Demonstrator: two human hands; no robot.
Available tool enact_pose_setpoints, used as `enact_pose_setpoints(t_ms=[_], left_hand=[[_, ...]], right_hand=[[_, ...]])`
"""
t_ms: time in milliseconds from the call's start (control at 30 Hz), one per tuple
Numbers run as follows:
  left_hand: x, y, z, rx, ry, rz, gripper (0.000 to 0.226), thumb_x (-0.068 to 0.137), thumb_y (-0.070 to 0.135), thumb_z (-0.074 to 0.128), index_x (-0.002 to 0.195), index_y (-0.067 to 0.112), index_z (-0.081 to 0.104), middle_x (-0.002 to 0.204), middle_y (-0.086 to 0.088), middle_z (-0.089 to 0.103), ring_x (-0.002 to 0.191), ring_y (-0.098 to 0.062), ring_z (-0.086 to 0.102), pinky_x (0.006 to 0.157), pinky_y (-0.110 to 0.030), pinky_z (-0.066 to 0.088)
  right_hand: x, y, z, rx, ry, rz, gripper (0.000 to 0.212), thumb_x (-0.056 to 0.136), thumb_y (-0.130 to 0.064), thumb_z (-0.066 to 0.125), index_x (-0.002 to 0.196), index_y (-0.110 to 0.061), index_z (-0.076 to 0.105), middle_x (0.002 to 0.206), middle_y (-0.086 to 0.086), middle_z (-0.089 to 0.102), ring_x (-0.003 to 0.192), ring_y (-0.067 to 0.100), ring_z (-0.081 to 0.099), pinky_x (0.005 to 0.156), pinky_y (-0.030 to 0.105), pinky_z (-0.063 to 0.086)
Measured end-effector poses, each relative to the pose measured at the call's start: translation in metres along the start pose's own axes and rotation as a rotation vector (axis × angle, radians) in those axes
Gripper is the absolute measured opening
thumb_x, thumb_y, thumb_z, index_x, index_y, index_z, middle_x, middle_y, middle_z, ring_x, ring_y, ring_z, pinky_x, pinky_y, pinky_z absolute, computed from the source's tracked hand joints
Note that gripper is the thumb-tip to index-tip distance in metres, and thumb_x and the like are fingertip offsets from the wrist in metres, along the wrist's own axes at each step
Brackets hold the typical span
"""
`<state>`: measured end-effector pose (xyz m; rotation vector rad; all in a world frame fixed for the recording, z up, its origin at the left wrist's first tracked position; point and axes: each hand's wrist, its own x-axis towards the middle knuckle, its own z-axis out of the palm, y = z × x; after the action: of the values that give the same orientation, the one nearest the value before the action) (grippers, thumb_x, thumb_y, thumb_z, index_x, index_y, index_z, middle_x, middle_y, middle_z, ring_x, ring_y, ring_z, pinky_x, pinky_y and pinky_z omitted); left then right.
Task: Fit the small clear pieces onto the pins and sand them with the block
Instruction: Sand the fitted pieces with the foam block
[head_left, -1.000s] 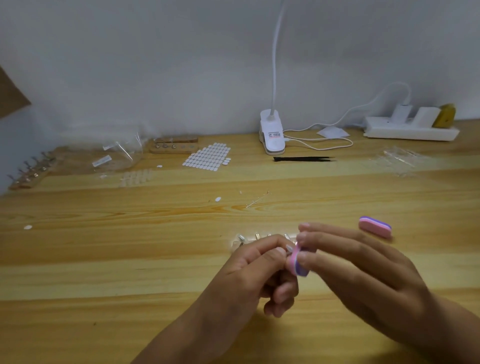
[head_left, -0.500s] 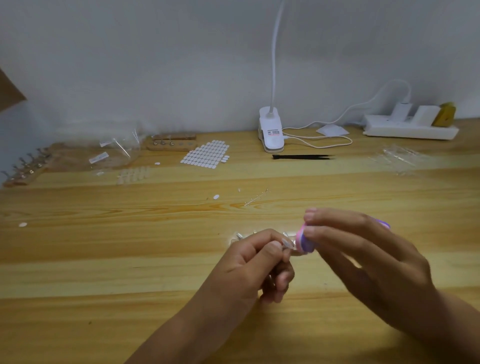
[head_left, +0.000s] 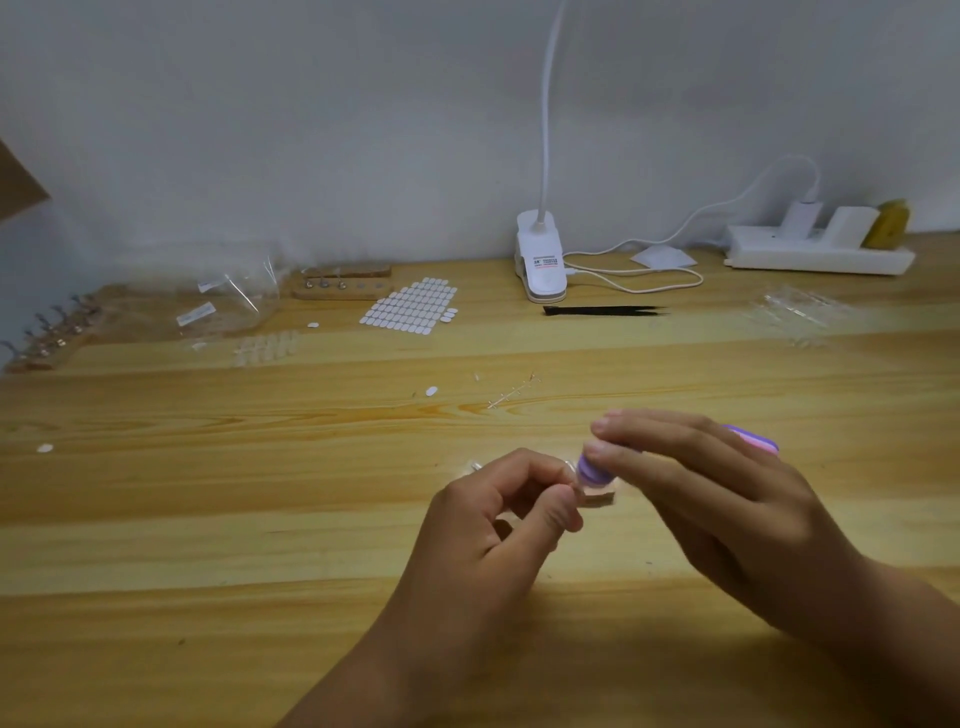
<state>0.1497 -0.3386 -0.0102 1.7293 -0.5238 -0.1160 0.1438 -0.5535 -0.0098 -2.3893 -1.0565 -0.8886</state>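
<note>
On the pale wooden table (head_left: 208, 519), a wooden rack of metal pins (head_left: 49, 338) lies far left by the wall, and a sheet of white oval stickers (head_left: 410, 309) lies further right. Near the middle, the left hand (head_left: 498, 525) pinches a small clear piece (head_left: 571, 475), barely visible, between curled thumb and forefinger. The right hand (head_left: 701, 493) grips a small purple-and-pink sanding block (head_left: 592, 470) in its fingertips, touching that piece just above a low wooden pin holder (head_left: 597, 500).
</note>
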Motion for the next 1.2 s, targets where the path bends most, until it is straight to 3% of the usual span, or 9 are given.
enact_pose_setpoints(t_ms=[67,233,367,533,667,833,900,1000,1200], left_hand=[[0.000,0.000,0.000,-0.019,0.006,-0.009,0.011,0.091,0.033,0.060,0.090,0.029,0.070,0.078,0.011,0.069,0.068,-0.001,0.058,0.057,-0.012,0.041],[0.000,0.004,-0.001,0.013,0.034,0.051,0.013,0.090,0.041,0.061,0.092,0.034,0.072,0.079,0.017,0.069,0.068,0.004,0.057,0.055,-0.012,0.041],[0.001,0.003,-0.001,0.004,0.068,0.032,0.008,0.089,0.029,0.064,0.086,0.029,0.072,0.080,0.015,0.070,0.071,0.002,0.060,0.055,-0.012,0.040],[0.000,0.005,-0.002,0.018,0.067,0.064,0.011,0.089,0.037,0.066,0.092,0.030,0.074,0.084,0.012,0.071,0.071,0.001,0.060,0.054,-0.011,0.042],[0.000,0.002,-0.002,-0.013,0.097,0.001,0.012,0.090,0.018,0.070,0.083,0.028,0.072,0.079,0.011,0.070,0.069,0.002,0.060,0.054,-0.012,0.040],[-0.001,0.007,-0.001,-0.021,0.081,0.045,0.012,0.086,0.037,0.069,0.089,0.027,0.074,0.081,0.008,0.072,0.068,0.003,0.059,0.054,-0.013,0.042],[0.000,0.005,-0.001,-0.030,0.084,0.038,0.004,0.087,0.029,0.071,0.087,0.027,0.075,0.081,0.010,0.072,0.068,0.004,0.060,0.054,-0.012,0.041],[0.000,0.001,-0.001,-0.035,0.106,0.033,0.015,0.086,0.016,0.074,0.084,0.030,0.076,0.082,0.011,0.073,0.072,0.002,0.062,0.056,-0.011,0.042],[0.001,-0.001,-0.003,-0.055,0.119,0.080,0.014,0.081,0.022,0.078,0.091,0.031,0.080,0.088,0.007,0.076,0.080,-0.007,0.069,0.067,-0.019,0.052]], right_hand=[[0.001,0.000,0.000,0.028,0.018,0.046,0.042,0.081,0.016,0.064,0.121,0.004,0.063,0.123,0.017,0.066,0.119,0.030,0.064,0.093,0.042,0.055],[-0.002,-0.007,0.005,0.054,0.012,-0.023,0.041,0.085,0.013,0.063,0.124,0.001,0.063,0.126,0.016,0.065,0.125,0.026,0.060,0.103,0.033,0.048],[0.001,0.001,0.001,0.020,0.048,0.090,0.039,0.082,0.013,0.065,0.119,0.002,0.066,0.120,0.016,0.067,0.115,0.026,0.065,0.091,0.040,0.055],[-0.002,-0.010,0.006,0.036,0.027,-0.021,0.039,0.085,0.013,0.062,0.122,0.002,0.065,0.124,0.016,0.066,0.121,0.027,0.062,0.102,0.032,0.048],[0.001,0.000,0.003,-0.013,0.067,0.130,0.032,0.085,0.011,0.065,0.115,0.003,0.070,0.116,0.015,0.068,0.111,0.025,0.067,0.087,0.041,0.056],[0.000,-0.014,0.007,0.085,0.051,0.013,0.033,0.087,0.009,0.064,0.119,0.002,0.068,0.120,0.016,0.067,0.118,0.024,0.064,0.099,0.030,0.049],[0.001,-0.009,0.005,0.036,0.035,0.051,0.034,0.085,0.010,0.065,0.117,0.002,0.069,0.119,0.016,0.067,0.115,0.024,0.065,0.095,0.034,0.053],[0.002,-0.005,0.003,0.026,0.071,0.138,0.030,0.086,0.007,0.065,0.115,0.002,0.070,0.116,0.016,0.068,0.109,0.024,0.068,0.086,0.039,0.056],[0.002,-0.008,0.005,0.032,0.011,0.017,0.041,0.080,0.015,0.064,0.120,0.003,0.067,0.121,0.017,0.067,0.117,0.028,0.064,0.099,0.032,0.050]])
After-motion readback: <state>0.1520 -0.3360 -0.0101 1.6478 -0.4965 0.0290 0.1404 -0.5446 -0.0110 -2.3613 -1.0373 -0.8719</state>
